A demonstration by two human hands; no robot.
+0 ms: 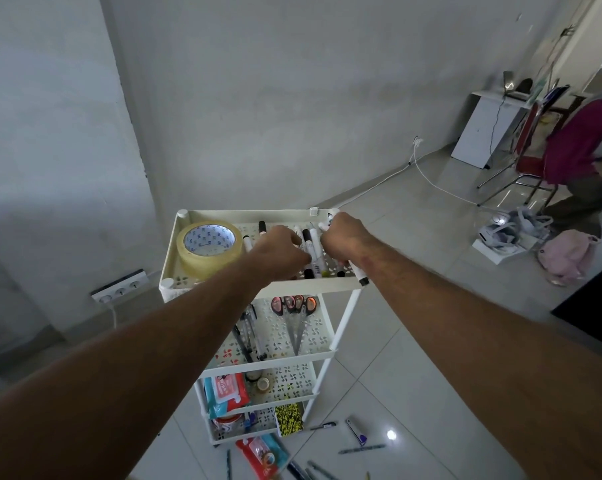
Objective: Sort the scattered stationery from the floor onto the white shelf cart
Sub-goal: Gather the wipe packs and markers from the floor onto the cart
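Note:
The white shelf cart (258, 289) stands in front of me with several tiers. Both hands reach over its top tray. My right hand (344, 237) is closed around a bunch of white markers (356, 270) whose black caps stick out below my fist over the tray's right corner. My left hand (278, 249) rests on the markers (315, 251) lying in the tray, fingers curled down on them. A big roll of clear tape (207, 245) sits at the tray's left. Pens (361, 448) and a wipes pack (261, 452) lie scattered on the floor tiles below.
Scissors (296, 318) and pens (249, 334) fill the second tier; a wipes pack (225, 393) and small tape rolls sit lower. A power strip (121, 287) lies by the wall at left. At right stand a red chair (531, 161), a pink bag (567, 254) and a person in magenta.

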